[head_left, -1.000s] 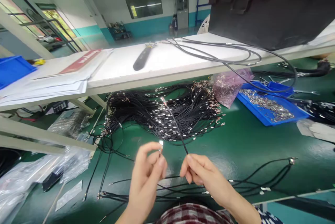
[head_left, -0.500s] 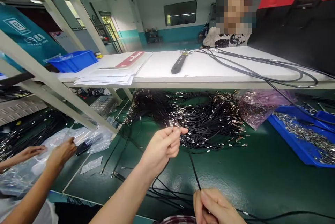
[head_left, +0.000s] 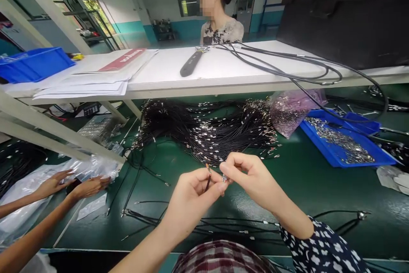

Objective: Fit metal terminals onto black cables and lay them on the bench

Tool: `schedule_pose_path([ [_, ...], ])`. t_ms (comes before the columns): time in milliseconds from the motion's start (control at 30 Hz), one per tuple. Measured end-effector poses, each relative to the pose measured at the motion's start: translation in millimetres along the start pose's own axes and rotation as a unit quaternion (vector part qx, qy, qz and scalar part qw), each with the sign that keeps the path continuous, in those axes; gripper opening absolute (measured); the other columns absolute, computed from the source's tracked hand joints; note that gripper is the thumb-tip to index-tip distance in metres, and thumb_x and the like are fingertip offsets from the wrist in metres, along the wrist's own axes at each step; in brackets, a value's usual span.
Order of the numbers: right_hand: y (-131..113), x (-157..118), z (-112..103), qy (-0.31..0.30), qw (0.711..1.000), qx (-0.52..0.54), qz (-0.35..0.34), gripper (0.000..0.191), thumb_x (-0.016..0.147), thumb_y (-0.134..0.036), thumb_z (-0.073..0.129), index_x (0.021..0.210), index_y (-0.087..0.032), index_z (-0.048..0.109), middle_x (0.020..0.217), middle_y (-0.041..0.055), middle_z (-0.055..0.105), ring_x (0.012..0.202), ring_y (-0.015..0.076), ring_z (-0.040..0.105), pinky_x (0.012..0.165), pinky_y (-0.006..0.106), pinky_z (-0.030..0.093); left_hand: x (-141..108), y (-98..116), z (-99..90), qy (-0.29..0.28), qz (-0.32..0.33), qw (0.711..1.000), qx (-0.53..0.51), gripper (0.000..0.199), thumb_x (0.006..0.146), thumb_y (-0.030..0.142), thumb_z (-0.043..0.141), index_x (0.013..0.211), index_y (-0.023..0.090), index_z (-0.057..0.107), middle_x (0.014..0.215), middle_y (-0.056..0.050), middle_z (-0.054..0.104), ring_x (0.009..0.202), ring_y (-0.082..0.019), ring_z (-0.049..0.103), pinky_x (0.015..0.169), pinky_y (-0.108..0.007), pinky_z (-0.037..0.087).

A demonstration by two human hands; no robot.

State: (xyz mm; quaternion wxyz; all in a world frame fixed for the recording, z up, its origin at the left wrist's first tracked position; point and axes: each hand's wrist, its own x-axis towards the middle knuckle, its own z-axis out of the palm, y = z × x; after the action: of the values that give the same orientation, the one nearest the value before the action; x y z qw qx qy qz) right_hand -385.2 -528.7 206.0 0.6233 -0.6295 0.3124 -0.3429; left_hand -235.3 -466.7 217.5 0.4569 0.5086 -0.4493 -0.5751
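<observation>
My left hand (head_left: 194, 194) is closed around a thin black cable (head_left: 208, 178), whose end with an orange tip points up between the fingers. Thumb and fingertips of my right hand (head_left: 251, 175) pinch a small shiny metal connector (head_left: 224, 178). The fingertips of both hands meet at this piece, and the left thumb seems to touch it too. Behind them on the green bench lies a big bundle of black cables (head_left: 204, 132) with silvery ends. More loose cables (head_left: 153, 217) run along the bench below my hands.
On the right are a blue tray (head_left: 335, 153) of metal parts and a pink bag (head_left: 287, 113). A white shelf (head_left: 166, 68) crosses above the bench, bearing an adjustable wrench (head_left: 193, 62), papers and coiled cables. A co-worker's hands (head_left: 86, 188) handle plastic bags at left; another person stands beyond.
My right hand has risen from the lower cable to my left hand and now pinches a metal connector. The view has shifted right, and the person beyond the shelf has turned sideways.
</observation>
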Motion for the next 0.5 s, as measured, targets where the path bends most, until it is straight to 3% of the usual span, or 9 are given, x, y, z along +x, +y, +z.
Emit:
schedule_pose_path([
  [100,6.2,0.0,5.2,-0.011,0.997,0.068,0.02,0.034,0.089,-0.034,0.059,0.062,-0.017,0.048,0.061,-0.0028,0.052,0.058,0.011,0.045,0.056,0.023,0.036,-1.7,-3.6,-0.2,0.011,-0.013,1.0,0.001,0.018,0.08,0.025,0.068,0.069,0.013,0.061,0.062,0.002,0.056,0.052,-0.005,0.038,0.047,-0.018,0.027],
  [233,10.4,-6.0,5.5,-0.001,0.999,0.037,0.027,0.036,0.09,-0.039,0.059,0.063,-0.018,0.048,0.062,-0.0018,0.052,0.06,0.0124,0.045,0.057,0.025,0.035,-4.3,-7.3,1.8,0.026,-0.03,0.999,-0.018,0.023,0.081,0.027,0.067,0.065,0.013,0.058,0.057,0.002,0.054,0.047,-0.004,0.032,0.045,-0.02,0.022],
  [367,22.2,-13.7,6.2,-0.005,1.0,0.01,0.004,0.035,0.094,-0.046,0.048,0.074,-0.018,0.054,0.07,-0.0004,0.052,0.068,0.0142,0.045,0.063,0.025,0.035,-7.6,-4.6,0.0,0.015,-0.054,0.992,-0.112,0.02,0.08,0.026,0.066,0.07,0.011,0.058,0.062,-0.001,0.056,0.046,-0.003,0.029,0.046,-0.022,0.016],
  [433,36.0,-18.0,11.4,-0.054,0.999,-0.003,0.01,0.037,0.095,-0.051,0.041,0.084,-0.019,0.056,0.072,-0.0004,0.049,0.067,0.0146,0.043,0.062,0.025,0.034,-10.0,-1.5,-4.9,0.024,-0.044,0.984,-0.173,0.017,0.081,0.024,0.065,0.073,0.011,0.059,0.066,-0.003,0.058,0.046,-0.003,0.031,0.047,-0.022,0.015],
  [500,53.8,-24.1,18.3,-0.148,0.987,-0.055,0.035,0.035,0.092,-0.053,0.046,0.091,-0.02,0.058,0.07,-0.0014,0.047,0.062,0.0139,0.04,0.059,0.025,0.032,-13.3,0.9,-11.2,0.043,-0.023,0.972,-0.228,0.013,0.081,0.02,0.063,0.073,0.011,0.059,0.069,-0.004,0.059,0.046,-0.003,0.032,0.049,-0.023,0.016],
])
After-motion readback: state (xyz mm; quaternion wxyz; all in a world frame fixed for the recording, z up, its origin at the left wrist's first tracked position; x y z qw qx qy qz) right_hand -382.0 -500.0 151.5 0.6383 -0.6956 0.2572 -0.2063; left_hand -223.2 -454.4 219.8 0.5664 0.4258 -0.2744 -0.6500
